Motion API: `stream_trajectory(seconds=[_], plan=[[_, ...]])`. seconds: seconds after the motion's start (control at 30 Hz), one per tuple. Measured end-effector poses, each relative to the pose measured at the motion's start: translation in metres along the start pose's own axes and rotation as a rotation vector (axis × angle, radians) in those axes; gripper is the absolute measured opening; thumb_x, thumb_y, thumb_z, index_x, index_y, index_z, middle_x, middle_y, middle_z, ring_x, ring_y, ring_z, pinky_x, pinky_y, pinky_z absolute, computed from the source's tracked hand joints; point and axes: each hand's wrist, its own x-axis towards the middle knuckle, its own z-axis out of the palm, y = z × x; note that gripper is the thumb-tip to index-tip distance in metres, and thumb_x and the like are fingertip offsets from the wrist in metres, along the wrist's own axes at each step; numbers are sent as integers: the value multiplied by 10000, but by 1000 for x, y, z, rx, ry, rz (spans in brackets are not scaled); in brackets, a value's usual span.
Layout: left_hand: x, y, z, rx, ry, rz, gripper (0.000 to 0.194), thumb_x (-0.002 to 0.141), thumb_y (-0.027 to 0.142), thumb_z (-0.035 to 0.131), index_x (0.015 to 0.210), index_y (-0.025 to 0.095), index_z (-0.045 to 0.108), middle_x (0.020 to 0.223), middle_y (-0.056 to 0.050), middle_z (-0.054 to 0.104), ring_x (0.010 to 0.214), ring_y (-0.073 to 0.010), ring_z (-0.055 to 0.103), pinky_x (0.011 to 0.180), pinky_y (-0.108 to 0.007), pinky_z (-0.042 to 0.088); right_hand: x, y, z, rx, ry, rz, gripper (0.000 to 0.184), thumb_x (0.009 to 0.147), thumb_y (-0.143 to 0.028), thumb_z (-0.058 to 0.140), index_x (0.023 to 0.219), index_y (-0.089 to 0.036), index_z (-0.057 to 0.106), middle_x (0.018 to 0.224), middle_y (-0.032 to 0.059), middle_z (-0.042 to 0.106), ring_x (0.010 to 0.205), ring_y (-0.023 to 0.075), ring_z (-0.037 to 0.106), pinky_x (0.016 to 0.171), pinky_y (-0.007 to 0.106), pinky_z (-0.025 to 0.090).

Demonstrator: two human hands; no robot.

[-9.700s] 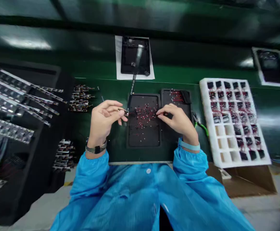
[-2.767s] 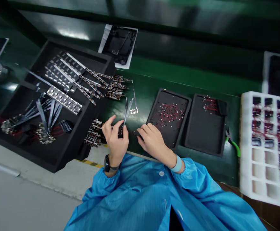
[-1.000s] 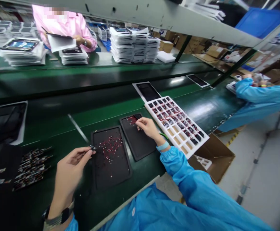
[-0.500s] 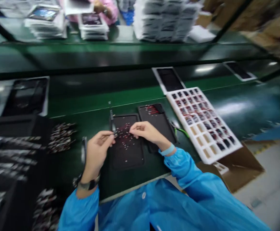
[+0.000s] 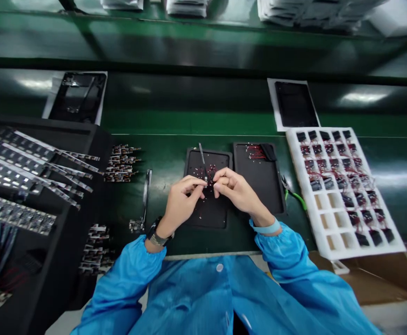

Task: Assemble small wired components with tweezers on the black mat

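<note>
Grip of the left hand (image 5: 184,197) pinched on the ribbon strip; right hand (image 5: 238,191) now just beside it

Left grip: thumb and fingertips are together, clamped on the near end of the ribbon strip (image 5: 202,160). The strip's free end points toward the far edge of the counter (image 5: 168,158). Right grip: thumb and forefinger are near each other, but whether they hold anything cannot be told.

Position: the strip is above the left tray (image 5: 210,219), which lies toward the middle of the counter's near edge. Loose red wires (image 5: 212,168) with pale ends are spread in this tray, below the fingertips.

Change: one second ago the right hand is over the right tray (image 5: 259,190); now it is above the left tray. The gap between the fingertips is also narrower than half a second ago.

Effect: both hands now share one working point over the wires. This arrangement appears to suit fine two-handed handling of the strip's near end. Whether a wire touches the strip cannot be told.

Surroundings: a small circuit board (image 5: 137,225) with its own ribbon lies left of the left tray, near the left wrist. Green-handled pliers (image 5: 297,197) lie between the right tray and the white foam tray (image 5: 310,200), toward the counter's right end.
</note>
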Motion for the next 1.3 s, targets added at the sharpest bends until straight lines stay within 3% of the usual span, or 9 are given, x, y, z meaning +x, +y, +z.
stream_trajectory(seconds=[0.4,0.53,0.7,0.87,1.07,1.13,1.2,1.3], plan=[[-1,10,-2,67,-97,68,107,956,251,686,926,171,750,925,-45,689,706,-120,691,664,-247,530,0,3,5,37,-52,10,325,947,-475,740,1004,-205,569,718,4,708,678,155,643,718,292,493],[-1,12,-2,137,-95,97,149,976,267,657,886,175,732,887,-42,679,708,-123,648,662,-251,499,-2,2,7,-84,-32,-17,298,963,-473,712,1003,-197,607,740,15,697,691,161,632,699,290,484],[0,11,-2,135,-106,52,150,969,280,660,884,178,729,856,-37,663,699,-131,645,642,-252,488,-9,4,7,-446,59,-125,193,1005,-382,641,989,-199,701,664,-36,511,587,119,415,573,268,338],[-1,10,-1,79,-132,16,143,956,285,675,879,178,730,864,-36,663,686,-130,668,632,-251,504,-12,5,7,-556,83,-191,156,993,-334,639,937,-207,711,611,-59,364,566,115,323,569,276,304],[1,7,-2,-89,-102,-99,173,948,300,683,1057,167,697,744,-18,685,595,-116,631,548,-232,472,-12,-1,6,-497,102,-153,182,976,-360,658,908,-203,721,613,-44,429,561,115,350,560,282,302],[2,8,-2,-189,-67,-134,251,904,286,729,1114,162,668,805,-29,710,619,-120,647,525,-224,466,-11,-2,6,-426,90,-116,194,966,-374,676,890,-200,716,616,-42,438,564,115,350,557,281,301],[3,10,-3,-258,-54,-158,284,861,276,772,1092,153,660,839,-37,721,638,-122,658,528,-223,473,-11,-4,7,-362,77,-84,216,956,-394,690,875,-195,712,614,-43,426,566,114,342,553,281,295],[3,12,-3,-292,-78,-188,236,859,278,784,1015,144,669,692,-7,693,560,-103,605,547,-226,465,-10,-4,8,-297,66,-47,259,942,-432,701,858,-188,705,604,-47,406,564,113,333,546,277,286]])
